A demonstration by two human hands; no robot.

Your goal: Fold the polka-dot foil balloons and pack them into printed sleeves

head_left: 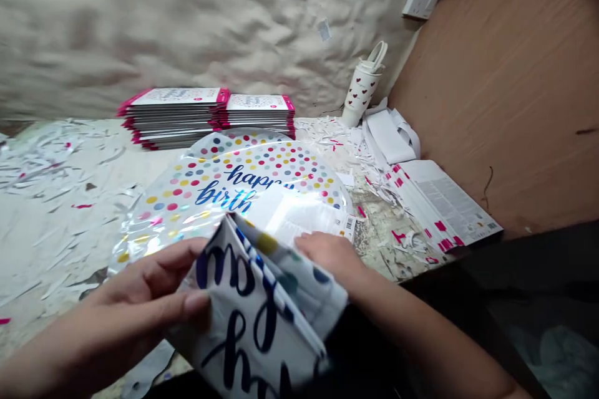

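My left hand [154, 290] is closed on a folded foil balloon [248, 318], white with dark blue lettering and coloured dots. Its thumb presses on the front and the fingers are behind. My right hand [334, 255] lies at the lower edge of a white printed packet [299, 215], fingers stretched to the left; the folded balloon hides part of this hand. Under the packet, flat round balloons [206, 165] with dots and "happy birth" lettering lie in clear plastic on the table.
Two stacks of pink-edged packages [173, 118] stand at the back, by the draped wall. A white tumbler with hearts [362, 90] is at the back right. Paper strips [70, 149] litter the table [100, 190]. A printed package [444, 199] and white strips [390, 134] lie along the brown board [510, 87].
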